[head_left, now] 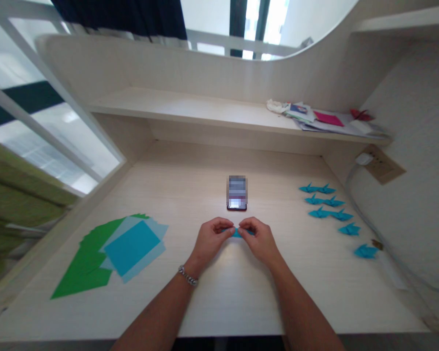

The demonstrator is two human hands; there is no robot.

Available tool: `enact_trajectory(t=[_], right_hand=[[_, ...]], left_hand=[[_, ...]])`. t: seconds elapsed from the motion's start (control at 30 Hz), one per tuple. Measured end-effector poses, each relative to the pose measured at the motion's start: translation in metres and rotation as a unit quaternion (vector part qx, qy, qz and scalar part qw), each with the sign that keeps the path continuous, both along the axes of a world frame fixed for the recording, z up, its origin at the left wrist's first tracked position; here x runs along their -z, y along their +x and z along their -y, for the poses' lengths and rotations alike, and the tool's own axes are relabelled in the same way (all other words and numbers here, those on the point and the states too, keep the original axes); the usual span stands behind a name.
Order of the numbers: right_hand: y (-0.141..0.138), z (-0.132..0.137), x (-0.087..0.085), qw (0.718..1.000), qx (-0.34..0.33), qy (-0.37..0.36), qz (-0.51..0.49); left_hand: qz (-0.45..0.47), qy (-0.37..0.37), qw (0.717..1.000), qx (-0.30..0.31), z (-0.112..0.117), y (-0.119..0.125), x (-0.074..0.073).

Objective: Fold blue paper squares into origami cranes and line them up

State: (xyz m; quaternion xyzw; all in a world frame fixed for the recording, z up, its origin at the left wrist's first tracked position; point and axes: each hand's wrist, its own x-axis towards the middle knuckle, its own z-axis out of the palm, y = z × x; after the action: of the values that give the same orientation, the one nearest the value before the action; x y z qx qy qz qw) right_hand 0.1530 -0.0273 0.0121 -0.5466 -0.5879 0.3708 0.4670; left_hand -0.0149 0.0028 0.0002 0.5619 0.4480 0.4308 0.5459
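Note:
A small piece of folded blue paper (236, 233) is pinched between both my hands just above the desk's middle. My left hand (211, 238) grips its left end with closed fingers; a metal bracelet sits on that wrist. My right hand (259, 239) pinches the right end, fingers curled. Most of the paper is hidden by my fingertips. A phone (237, 193) lies flat on the desk right behind my hands.
Loose sheets of blue paper (131, 246) lie on green paper (84, 265) at the left of the wooden desk (219, 292). Several folded blue paper cranes (324, 201) sit in rows at the right. The shelf holds papers (325, 121) and a red crane (361, 115). A wall socket (366, 159) is at the right.

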Motion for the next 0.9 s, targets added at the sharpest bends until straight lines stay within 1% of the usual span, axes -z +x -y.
enact_trajectory(t=[0.13, 0.33, 0.4, 0.6, 0.73, 0.9], right_hand=[[0.0005, 0.0001, -0.0010, 1.000, -0.007, -0.007, 0.010], [0.0014, -0.0005, -0.0015, 0.997, -0.031, -0.018, 0.075], [0.0010, 0.0000, -0.0021, 0.996, -0.030, -0.022, 0.084], [0.0005, 0.0008, -0.0039, 0.996, -0.027, -0.036, 0.082], [0.0010, 0.0011, -0.0038, 0.995, -0.029, -0.035, 0.086], [0.0025, 0.0008, -0.0043, 0.996, -0.036, -0.032, 0.079]], left_hand=[[-0.019, 0.025, 1.000, 0.002, 0.0007, 0.0001, 0.0010], [-0.065, 0.053, 0.996, -0.002, 0.0023, -0.0009, 0.0000], [-0.063, 0.055, 0.996, 0.002, 0.0022, -0.0011, 0.0002], [-0.008, 0.032, 0.999, 0.021, 0.0014, -0.0006, -0.0003], [-0.024, 0.033, 0.999, 0.036, 0.0024, 0.0006, 0.0007], [-0.033, 0.046, 0.998, 0.010, 0.0015, 0.0002, 0.0038]])
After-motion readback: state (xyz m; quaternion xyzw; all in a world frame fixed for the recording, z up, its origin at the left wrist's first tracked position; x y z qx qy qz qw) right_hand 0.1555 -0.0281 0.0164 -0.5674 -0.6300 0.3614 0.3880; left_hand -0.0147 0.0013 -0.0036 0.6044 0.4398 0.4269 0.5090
